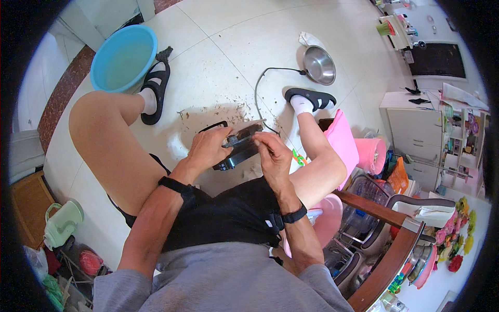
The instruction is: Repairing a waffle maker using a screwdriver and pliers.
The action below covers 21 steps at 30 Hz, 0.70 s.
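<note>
Between my knees is a dark, box-shaped appliance with a black loop handle and small knobs along its near edge. My left hand grips its left side, thumb over the top. At its right end my right hand is closed, thumb and forefinger pinched together near the edge; whatever they hold is too small to make out. A translucent flap stands up along the far side. From behind the appliance a black cord curves over the floor to a plug by the steel bowl.
Brown crumbs litter the tiled floor beyond the appliance. A blue basin of cloudy water stands far left. On the right are a pink bin, a pink sheet by my leg, a pink tub and a wooden-edged table.
</note>
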{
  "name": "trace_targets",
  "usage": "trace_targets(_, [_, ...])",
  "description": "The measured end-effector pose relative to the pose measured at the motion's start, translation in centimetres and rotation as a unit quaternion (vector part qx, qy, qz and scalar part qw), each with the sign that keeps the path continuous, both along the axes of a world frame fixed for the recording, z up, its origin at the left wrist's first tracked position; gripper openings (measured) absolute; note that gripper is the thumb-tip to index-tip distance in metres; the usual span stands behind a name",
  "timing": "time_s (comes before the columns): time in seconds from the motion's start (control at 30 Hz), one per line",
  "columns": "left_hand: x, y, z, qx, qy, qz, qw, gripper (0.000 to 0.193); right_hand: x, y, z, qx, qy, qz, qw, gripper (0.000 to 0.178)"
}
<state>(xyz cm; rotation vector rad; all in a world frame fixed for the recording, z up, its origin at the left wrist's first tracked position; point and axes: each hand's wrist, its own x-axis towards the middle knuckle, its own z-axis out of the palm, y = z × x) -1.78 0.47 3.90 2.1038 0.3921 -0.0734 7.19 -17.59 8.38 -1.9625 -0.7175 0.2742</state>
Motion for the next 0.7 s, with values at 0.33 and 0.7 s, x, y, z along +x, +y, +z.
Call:
trace_targets(0.33, [0.1,-0.3,0.0,0.007,-0.013,0.005,1.000,0.042,1.0,-0.6,-1.6,-0.030,-0.059,0.046,0.997,0.018])
trace_targets(0.7, [0.1,-0.1,-0.1,0.013,0.017,-0.043,0.999,0.048,3.1,-1.0,0.3,-0.072,0.017,0.110,0.991,0.020])
